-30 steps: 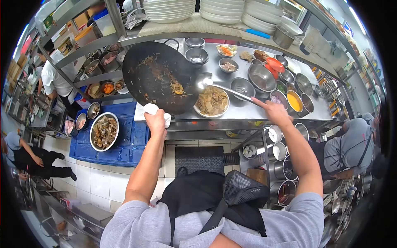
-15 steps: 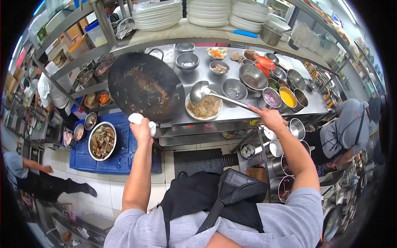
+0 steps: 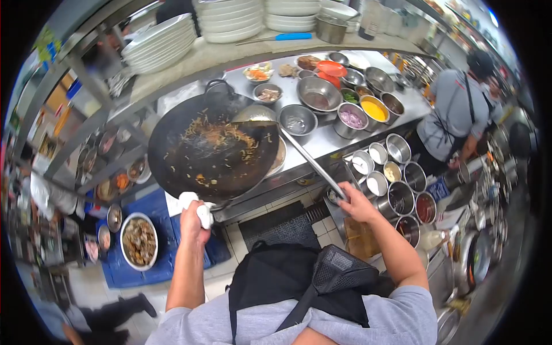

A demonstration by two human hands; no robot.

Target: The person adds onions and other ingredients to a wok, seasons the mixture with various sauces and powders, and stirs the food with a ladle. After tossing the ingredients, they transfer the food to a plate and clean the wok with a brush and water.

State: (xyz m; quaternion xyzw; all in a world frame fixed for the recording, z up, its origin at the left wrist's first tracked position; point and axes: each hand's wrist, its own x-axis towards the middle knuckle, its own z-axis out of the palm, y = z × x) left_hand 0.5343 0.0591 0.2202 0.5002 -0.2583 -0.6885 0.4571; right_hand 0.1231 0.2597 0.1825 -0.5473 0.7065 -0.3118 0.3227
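Note:
My left hand [image 3: 195, 222] is closed around a folded white cloth [image 3: 188, 200] at the near rim of a big black wok [image 3: 210, 175]. Browned shreds of food [image 3: 221, 135] are scattered over the wok's inside, with some haze above them. My right hand [image 3: 357, 203] grips the far end of a long-handled steel ladle [image 3: 313, 164]. The ladle's bowl, seen from its rounded back, overlaps the wok's right side. Behind that side of the wok, a white bowl [image 3: 281, 158] is mostly hidden.
Steel bowls [image 3: 297, 119] and pots with chopped onion and yellow liquid cover the counter on the right. Plate stacks [image 3: 229, 20] line the shelf above. A bowl of brownish food [image 3: 139, 241] rests on a blue chest [image 3: 167, 261]. A co-worker [image 3: 460, 109] stands at right.
The wok has come rightward over the white bowl, hiding most of it. The ladle has gone from above that bowl to the wok's side; my right hand is lower. The view has turned.

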